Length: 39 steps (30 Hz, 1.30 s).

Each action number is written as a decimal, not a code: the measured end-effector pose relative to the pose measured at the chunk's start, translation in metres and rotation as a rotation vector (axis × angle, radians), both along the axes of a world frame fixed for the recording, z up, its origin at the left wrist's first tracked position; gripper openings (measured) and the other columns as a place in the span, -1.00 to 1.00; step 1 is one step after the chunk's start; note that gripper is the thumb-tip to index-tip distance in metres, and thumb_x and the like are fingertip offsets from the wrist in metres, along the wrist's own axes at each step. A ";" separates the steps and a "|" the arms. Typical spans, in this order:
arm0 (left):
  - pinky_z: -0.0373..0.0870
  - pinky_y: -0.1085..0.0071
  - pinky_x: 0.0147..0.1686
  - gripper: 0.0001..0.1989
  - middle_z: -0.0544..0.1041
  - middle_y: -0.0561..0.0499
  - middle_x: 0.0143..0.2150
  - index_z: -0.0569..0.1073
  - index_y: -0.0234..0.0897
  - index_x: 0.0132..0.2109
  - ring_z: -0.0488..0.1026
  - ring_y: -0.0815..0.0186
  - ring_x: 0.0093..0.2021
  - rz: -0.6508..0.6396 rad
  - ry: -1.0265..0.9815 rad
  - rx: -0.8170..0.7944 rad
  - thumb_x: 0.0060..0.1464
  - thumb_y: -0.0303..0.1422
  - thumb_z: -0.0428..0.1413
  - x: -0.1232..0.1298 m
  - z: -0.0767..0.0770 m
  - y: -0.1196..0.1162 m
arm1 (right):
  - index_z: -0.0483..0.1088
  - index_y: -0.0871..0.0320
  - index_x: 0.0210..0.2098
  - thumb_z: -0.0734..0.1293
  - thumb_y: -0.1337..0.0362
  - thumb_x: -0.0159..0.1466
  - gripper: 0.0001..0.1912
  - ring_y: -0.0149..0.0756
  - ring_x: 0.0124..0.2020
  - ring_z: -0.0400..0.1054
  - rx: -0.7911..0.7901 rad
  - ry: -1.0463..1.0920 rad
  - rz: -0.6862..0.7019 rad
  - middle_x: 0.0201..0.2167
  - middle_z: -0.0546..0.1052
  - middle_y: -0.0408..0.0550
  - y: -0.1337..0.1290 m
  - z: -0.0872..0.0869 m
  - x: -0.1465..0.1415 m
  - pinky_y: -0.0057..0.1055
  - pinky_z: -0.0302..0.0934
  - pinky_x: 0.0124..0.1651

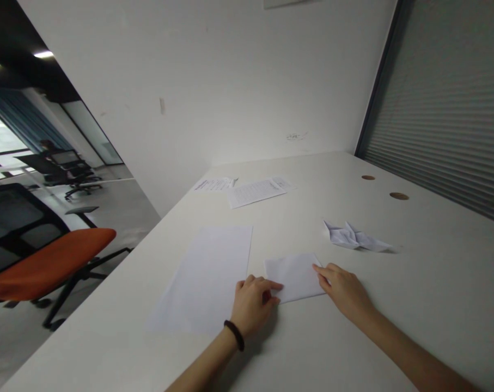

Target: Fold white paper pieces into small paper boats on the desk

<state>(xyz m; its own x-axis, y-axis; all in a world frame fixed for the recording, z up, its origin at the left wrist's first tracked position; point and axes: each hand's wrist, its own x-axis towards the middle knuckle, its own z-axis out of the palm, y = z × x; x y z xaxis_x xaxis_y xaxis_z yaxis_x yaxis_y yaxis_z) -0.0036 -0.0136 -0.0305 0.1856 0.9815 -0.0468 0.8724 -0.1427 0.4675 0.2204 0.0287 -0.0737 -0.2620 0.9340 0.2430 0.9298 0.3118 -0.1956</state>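
A folded sheet of white paper (296, 276) lies flat on the table in front of me. My left hand (254, 302), with a dark band at the wrist, is at its near left corner: the index finger rests on top and the thumb is at the edge, the other fingers curled. At the right edge, my right hand (342, 286) holds the paper between index finger and thumb. Left of it is a larger flat white sheet (208, 275), close beside my left hand. Beyond my right hand sits a folded paper shape (355, 238) with pointed ends.
Printed sheets (258, 191) lie toward the back of the white table (430, 305), near the wall (247, 81). Two round holes (399, 196) are cut at the right side, by a blind-covered partition (446, 109). An orange-seated chair (50, 261) stands on the left; a person sits far behind it.
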 end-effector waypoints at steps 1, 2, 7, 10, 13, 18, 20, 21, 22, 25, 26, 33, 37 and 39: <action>0.10 0.28 -0.19 -0.75 0.49 0.08 -0.35 0.46 -0.01 -0.15 0.32 0.25 -0.21 0.006 -0.002 0.002 0.00 -0.34 0.03 0.000 0.000 0.000 | 0.41 0.07 -0.10 0.13 0.35 0.19 -0.65 -0.38 -0.50 0.34 0.002 -0.009 -0.001 -0.48 0.46 -0.08 0.000 -0.001 0.000 -0.49 0.07 -0.45; 0.09 0.27 -0.19 -0.76 0.49 0.08 -0.34 0.46 -0.01 -0.15 0.32 0.25 -0.20 0.009 -0.004 0.006 0.01 -0.35 0.02 0.000 -0.001 0.000 | 0.41 0.07 -0.10 0.12 0.35 0.19 -0.65 -0.38 -0.50 0.34 0.001 -0.021 -0.004 -0.48 0.46 -0.08 0.000 -0.001 0.000 -0.49 0.07 -0.46; 0.07 0.27 -0.18 -0.75 0.48 0.08 -0.30 0.46 0.03 -0.15 0.29 0.24 -0.19 -0.006 0.002 0.046 0.05 -0.36 -0.02 0.001 -0.003 -0.002 | 0.40 0.07 -0.09 0.11 0.34 0.22 -0.66 -0.37 -0.49 0.36 -0.022 -0.062 -0.010 -0.46 0.45 -0.08 0.001 -0.001 0.000 -0.48 0.06 -0.47; 0.07 0.27 -0.16 -0.73 0.41 0.04 -0.26 0.43 0.07 -0.10 0.26 0.23 -0.17 0.014 0.051 0.059 0.05 -0.32 -0.01 0.001 -0.005 -0.004 | 0.40 0.09 -0.09 0.11 0.36 0.22 -0.66 -0.36 -0.48 0.36 -0.014 -0.036 0.003 -0.45 0.45 -0.07 0.000 -0.001 0.001 -0.48 0.08 -0.45; 0.07 0.26 -0.14 -0.70 0.33 0.00 -0.21 0.40 0.10 -0.06 0.22 0.19 -0.13 0.056 0.117 0.081 0.03 -0.27 0.02 0.001 -0.008 -0.007 | 0.39 0.11 -0.09 0.10 0.36 0.22 -0.65 -0.36 -0.46 0.35 0.002 0.004 0.016 -0.44 0.45 -0.07 0.000 -0.005 0.001 -0.47 0.10 -0.42; 0.09 0.21 -0.10 -0.70 0.32 -0.02 -0.17 0.42 0.07 -0.08 0.21 0.17 -0.09 0.058 0.127 0.155 0.05 -0.36 0.00 0.003 -0.013 -0.009 | 0.38 0.17 -0.11 0.09 0.41 0.19 -0.65 -0.32 -0.38 0.33 0.026 0.033 0.028 -0.38 0.42 -0.02 0.001 -0.009 0.001 -0.44 0.15 -0.31; 0.07 0.18 -0.02 -0.71 0.30 -0.03 -0.03 0.44 -0.03 -0.11 0.15 0.15 0.03 0.002 0.121 0.228 0.05 -0.44 -0.03 0.005 -0.016 -0.008 | 0.38 0.19 -0.13 0.09 0.45 0.17 -0.65 -0.29 -0.33 0.31 0.043 0.016 0.037 -0.35 0.38 0.01 0.000 -0.009 0.000 -0.42 0.16 -0.25; 0.04 0.19 0.03 -0.71 0.27 -0.02 0.05 0.43 -0.10 -0.12 0.10 0.16 0.09 -0.045 0.122 0.255 0.06 -0.48 -0.06 0.006 -0.017 -0.006 | 0.38 0.19 -0.14 0.10 0.47 0.16 -0.65 -0.28 -0.30 0.30 0.054 0.003 0.038 -0.33 0.37 0.02 -0.001 -0.009 -0.001 -0.41 0.16 -0.23; 0.00 0.20 0.08 -0.71 0.23 -0.02 0.11 0.42 -0.16 -0.13 0.05 0.19 0.14 -0.099 0.126 0.266 0.06 -0.52 -0.09 0.007 -0.018 -0.005 | 0.38 0.20 -0.15 0.10 0.50 0.14 -0.64 -0.26 -0.27 0.29 0.067 -0.011 0.036 -0.31 0.36 0.04 -0.001 -0.010 -0.002 -0.39 0.17 -0.20; -0.09 0.22 0.15 -0.70 0.17 -0.05 0.19 0.35 -0.28 -0.11 0.02 0.27 0.19 -0.223 0.157 0.242 0.09 -0.57 -0.16 0.007 -0.019 0.001 | 0.35 0.25 -0.11 0.07 0.59 0.09 -0.57 -0.21 -0.18 0.25 0.125 -0.041 0.009 -0.19 0.34 0.14 -0.003 -0.014 -0.004 -0.33 0.16 -0.14; -0.09 0.22 0.16 -0.71 0.18 -0.06 0.18 0.33 -0.29 -0.09 0.04 0.28 0.19 -0.240 0.169 0.235 0.10 -0.57 -0.17 0.007 -0.019 0.004 | 0.34 0.26 -0.09 0.06 0.61 0.08 -0.54 -0.19 -0.15 0.24 0.143 -0.045 0.000 -0.13 0.33 0.17 -0.003 -0.016 -0.005 -0.30 0.16 -0.12; -0.11 0.13 0.17 -0.56 0.04 -0.11 0.25 0.10 -0.28 0.18 -0.07 0.19 0.24 -0.338 0.254 0.252 0.17 -0.29 -0.14 0.000 -0.018 0.025 | 0.30 0.30 -0.06 0.08 0.45 0.21 -0.66 -0.15 0.04 0.14 0.214 -0.018 0.078 -0.01 0.33 0.18 -0.002 -0.024 -0.005 -0.21 0.08 0.06; -0.11 0.12 0.17 -0.45 -0.01 -0.16 0.26 0.00 -0.33 0.23 -0.09 0.17 0.25 -0.328 0.279 0.283 0.18 -0.13 -0.21 -0.003 -0.025 0.032 | 0.26 0.39 -0.01 0.09 0.09 0.25 -0.49 -0.09 0.12 0.07 0.216 -0.056 0.125 0.08 0.25 0.27 -0.005 -0.019 -0.004 -0.16 0.03 0.12; -0.07 0.14 0.16 -0.42 0.00 -0.17 0.26 0.01 -0.35 0.22 -0.06 0.16 0.24 -0.316 0.289 0.296 0.18 -0.09 -0.25 -0.003 -0.027 0.033 | 0.23 0.40 0.02 0.05 0.03 0.25 -0.43 -0.10 0.16 0.02 0.197 -0.104 0.134 0.13 0.19 0.26 -0.007 -0.019 -0.001 -0.12 -0.02 0.14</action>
